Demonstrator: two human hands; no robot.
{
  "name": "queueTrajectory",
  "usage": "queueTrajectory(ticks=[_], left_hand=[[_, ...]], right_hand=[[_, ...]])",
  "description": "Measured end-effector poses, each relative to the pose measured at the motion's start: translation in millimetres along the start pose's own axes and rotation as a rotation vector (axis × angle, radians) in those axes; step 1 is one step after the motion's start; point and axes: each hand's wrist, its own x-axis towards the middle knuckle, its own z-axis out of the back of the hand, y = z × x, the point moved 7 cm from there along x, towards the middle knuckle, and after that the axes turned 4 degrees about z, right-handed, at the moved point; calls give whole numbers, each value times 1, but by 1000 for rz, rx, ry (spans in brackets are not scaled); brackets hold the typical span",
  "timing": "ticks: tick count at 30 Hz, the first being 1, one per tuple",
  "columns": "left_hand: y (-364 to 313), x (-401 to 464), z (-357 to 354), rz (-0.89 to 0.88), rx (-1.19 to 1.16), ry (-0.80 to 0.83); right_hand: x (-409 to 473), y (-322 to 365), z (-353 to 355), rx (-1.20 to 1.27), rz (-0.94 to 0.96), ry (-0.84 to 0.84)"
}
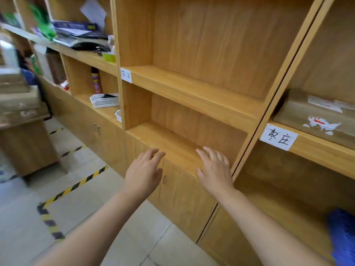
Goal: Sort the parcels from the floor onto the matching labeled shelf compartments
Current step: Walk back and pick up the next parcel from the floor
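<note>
A wooden shelf unit (192, 89) fills the view. My left hand (143, 171) and my right hand (214, 167) hover palm-down, fingers spread and holding nothing, at the front edge of the bare lower middle compartment (172, 143). A handwritten white label (126, 75) is stuck on the middle shelf's left post. A second label (278, 139) marks the right-hand shelf, and a brown cardboard parcel (315, 116) with torn white stickers lies in the compartment above it. No parcel on the floor is in view.
Left compartments hold white mesh baskets (104, 100), a spray can (95, 80) and stacked papers (76, 31). Cardboard boxes (17, 104) stand at the far left. Yellow-black tape (76, 185) runs across the tiled floor. Something blue (343, 235) sits at the lower right.
</note>
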Motion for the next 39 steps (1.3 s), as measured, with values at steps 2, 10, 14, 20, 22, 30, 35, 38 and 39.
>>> queueTrajectory(ticks=[2,10,14,20,22,30,35,38,39], left_hand=[[45,-22,12,70,-21,12],[209,-123,61,367,-27,-8],[282,-183,89,493,-8,-40],[375,-287,137,778,1,-57],[397,-321,155,873,20,-85],[463,-458,212,1264,89,-224],[479,-539,253,1519,159,-361],[478,-584,274,1663,184,-457],[477,-597,279,1704,195,-488]], right_hand=[[2,45,-19,14,44,33],[-3,232,-90,85,267,155],[-17,323,-122,134,400,208],[-47,453,-158,195,635,312],[-57,494,-167,215,717,345],[-104,654,-192,282,1073,449],[-137,749,-198,346,1297,506],[-157,801,-198,375,1421,525],[-164,817,-197,384,1460,526]])
